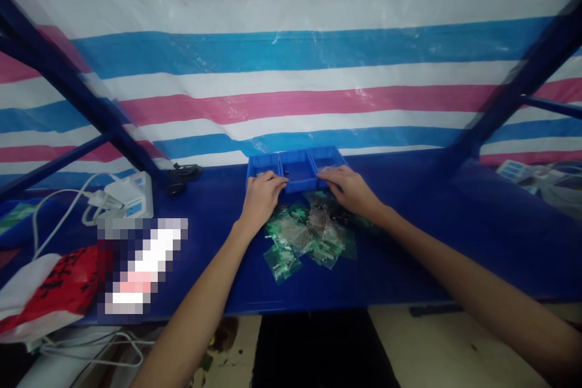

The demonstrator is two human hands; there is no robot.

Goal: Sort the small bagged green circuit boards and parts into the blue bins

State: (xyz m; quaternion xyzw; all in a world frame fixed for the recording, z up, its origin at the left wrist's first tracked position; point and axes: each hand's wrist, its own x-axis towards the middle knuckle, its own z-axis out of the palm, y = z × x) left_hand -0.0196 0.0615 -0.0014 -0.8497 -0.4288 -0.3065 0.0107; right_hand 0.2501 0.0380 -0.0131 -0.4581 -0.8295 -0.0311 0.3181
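A blue bin with three compartments (299,185) stands at the back of the blue table, against the striped sheet. My left hand (264,193) is at its left compartment, fingers pressed together near the divider; what they hold, if anything, is too small to name. At the right compartment, my right hand (348,187) pinches something clear, perhaps a small bag, but I cannot make it out. A small dark piece lies in the middle compartment. Just in front of the bin, between my forearms, is a pile of small clear bags (309,233) with green and metallic contents.
White power strip (143,194) with plugs and cables at the left, beside a black cable (186,171). A red and white bag (68,285) lies front left. Blue frame posts rise on both sides. More bagged items (545,185) sit far right.
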